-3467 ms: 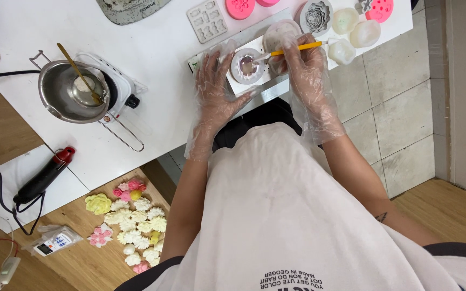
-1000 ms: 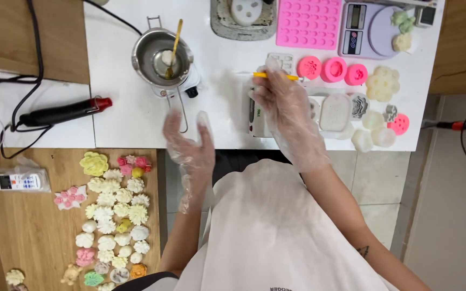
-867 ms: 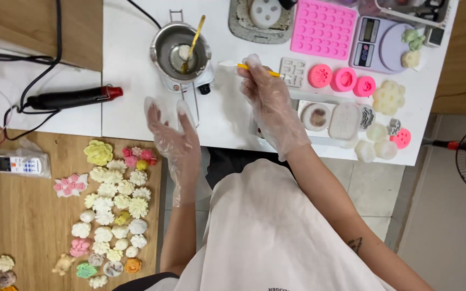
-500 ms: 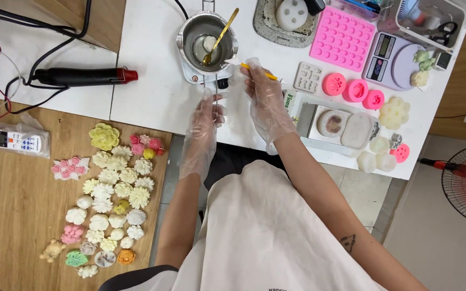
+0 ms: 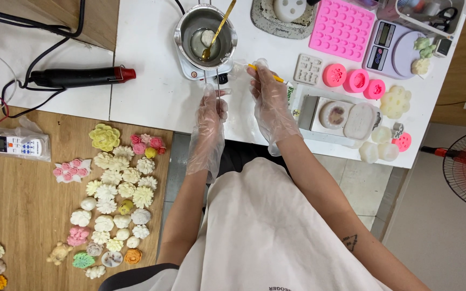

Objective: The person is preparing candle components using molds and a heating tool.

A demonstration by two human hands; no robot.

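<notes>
I am viewing, left to right: my left hand [image 5: 210, 116], gloved, fingers closing around the wire handle [image 5: 216, 81] of the steel pot [image 5: 205, 35]; my right hand [image 5: 268, 97], gloved, pinching a yellow brush [image 5: 266, 74] just beside the pot.

Left hand [image 5: 210, 116] gripping wire handle [image 5: 217, 82] of pot [image 5: 205, 33]; right hand [image 5: 269, 99] holding yellow tool [image 5: 266, 74], beside moulds [image 5: 346, 116].
</notes>
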